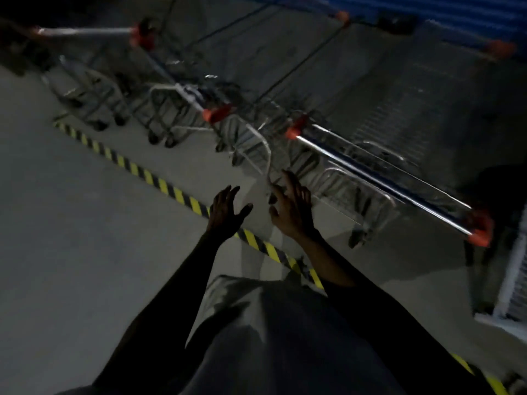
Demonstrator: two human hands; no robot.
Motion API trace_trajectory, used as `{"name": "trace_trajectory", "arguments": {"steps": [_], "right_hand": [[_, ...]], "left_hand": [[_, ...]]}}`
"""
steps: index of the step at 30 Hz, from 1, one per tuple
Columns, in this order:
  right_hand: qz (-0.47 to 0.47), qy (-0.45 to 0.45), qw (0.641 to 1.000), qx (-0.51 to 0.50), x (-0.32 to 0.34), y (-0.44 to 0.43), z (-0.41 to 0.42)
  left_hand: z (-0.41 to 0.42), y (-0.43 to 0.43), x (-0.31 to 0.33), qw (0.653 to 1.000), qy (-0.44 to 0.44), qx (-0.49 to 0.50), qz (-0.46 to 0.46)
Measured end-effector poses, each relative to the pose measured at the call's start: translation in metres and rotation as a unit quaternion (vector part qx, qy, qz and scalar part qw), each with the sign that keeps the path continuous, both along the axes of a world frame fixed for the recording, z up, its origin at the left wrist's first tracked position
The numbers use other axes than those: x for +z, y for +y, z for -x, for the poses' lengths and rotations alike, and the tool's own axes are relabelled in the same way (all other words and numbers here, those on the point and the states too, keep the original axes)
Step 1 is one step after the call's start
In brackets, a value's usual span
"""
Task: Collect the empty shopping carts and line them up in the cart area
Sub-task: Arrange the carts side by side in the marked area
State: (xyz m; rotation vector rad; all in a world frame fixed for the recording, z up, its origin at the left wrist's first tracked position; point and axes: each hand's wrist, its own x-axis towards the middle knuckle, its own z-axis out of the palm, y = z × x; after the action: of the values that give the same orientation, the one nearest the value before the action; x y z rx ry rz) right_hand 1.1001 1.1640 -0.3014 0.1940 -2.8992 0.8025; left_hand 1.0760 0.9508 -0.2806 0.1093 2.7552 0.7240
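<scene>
Chrome cart handle w/ orange end caps is lying at approx 2 o'clock from your hands, long axis running 10-to-4 o'clock. Your right hand is sitting nearer it, fingers spread, gripping nothing. Your left hand is hovering just beside, also spread and empty. Carts are standing in rows past the striped floor tape. You're prob needing to reach rightward first.

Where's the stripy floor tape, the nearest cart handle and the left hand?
striped floor tape [134, 168]: head view, mid-strip.
nearest cart handle [382, 183]: head view, bar's middle.
left hand [226, 213]: head view, its back.
</scene>
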Motion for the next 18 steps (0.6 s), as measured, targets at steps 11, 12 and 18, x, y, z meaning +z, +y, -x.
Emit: {"name": "trace_trajectory", "arguments": {"steps": [11, 12, 18], "right_hand": [[-0.080, -0.169, 0.939, 0.287, -0.006, -0.233, 0.096], [-0.105, -0.177, 0.930, 0.305, -0.001, -0.259, 0.109], [-0.137, -0.175, 0.911, 0.346, 0.017, -0.409, 0.180]], "left_hand": [[-0.012, -0.230, -0.010, 0.959, 0.024, 0.278, -0.048], [-0.009, -0.253, -0.011, 0.954, 0.022, 0.296, -0.051], [0.029, -0.394, 0.005, 0.926, 0.009, 0.368, -0.083]]}}
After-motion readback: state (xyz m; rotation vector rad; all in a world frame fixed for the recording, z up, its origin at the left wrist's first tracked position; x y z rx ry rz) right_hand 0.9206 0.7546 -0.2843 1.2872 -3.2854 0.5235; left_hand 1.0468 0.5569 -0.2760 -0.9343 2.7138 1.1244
